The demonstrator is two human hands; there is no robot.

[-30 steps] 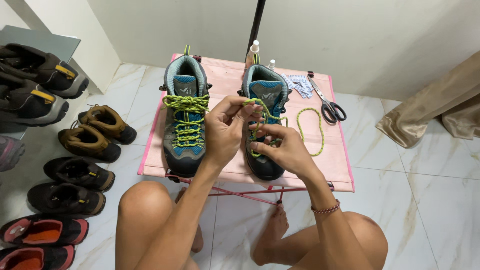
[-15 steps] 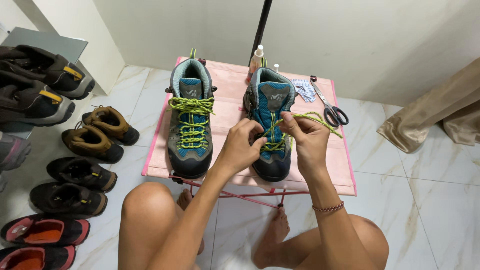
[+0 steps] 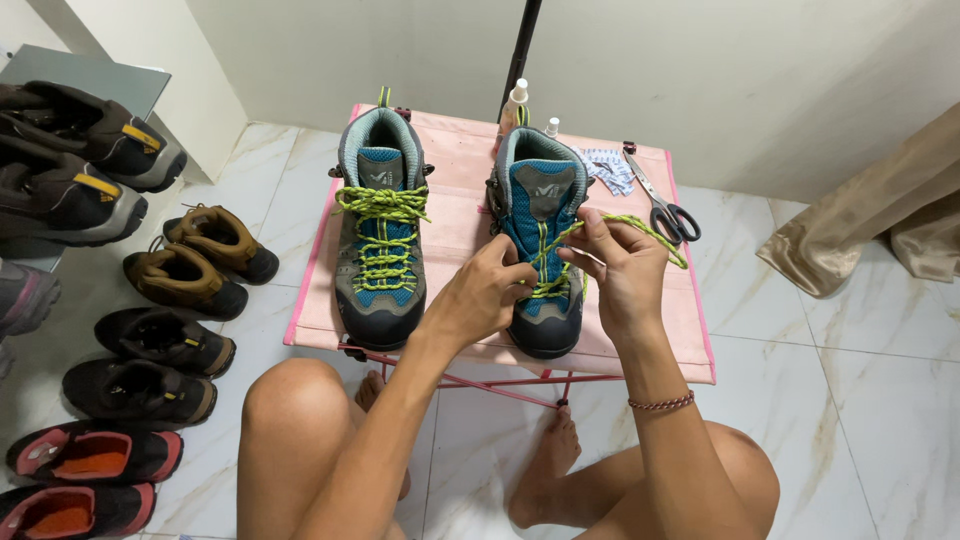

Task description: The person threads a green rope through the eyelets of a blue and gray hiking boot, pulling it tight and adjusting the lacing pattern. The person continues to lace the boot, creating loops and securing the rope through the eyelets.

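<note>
While I sit low with both hands over the pink table [image 3: 640, 350], this is how things lie.

Left hand: my left hand [image 3: 480, 298] rests against the inner side of the right boot [image 3: 545, 250], fingers curled shut near the lower eyelets, pinching at the lace there as far as I can tell.

Right hand: my right hand [image 3: 622, 265] has its grip closed on the yellow-green lace [image 3: 655, 232], thumb and forefinger pinching it just above the boot's tongue; a loose run of it trails off past my knuckles toward the scissors [image 3: 665, 205].

Boot being laced: it stands upright right under both hands, toe toward me, only partly laced.

Other boot: the left boot [image 3: 382, 235] stands beyond my left hand, fully laced, apart from my fingers.

How it will handle: the lace looks thin, soft and limp, so I judge it slides easily and needs a pinch close to the eyelet. The boot looks stiff and fairly heavy, likely to stay put when I tug.

Behind my hands: two small bottles [image 3: 516, 100] and a patterned packet [image 3: 607, 168].

Off to my left: rows of shoes [image 3: 200, 260] on the floor.

Hard to make out: my hands cover the middle eyelets, so I cannot tell which one the lace is passing through, nor where its other end lies.
</note>
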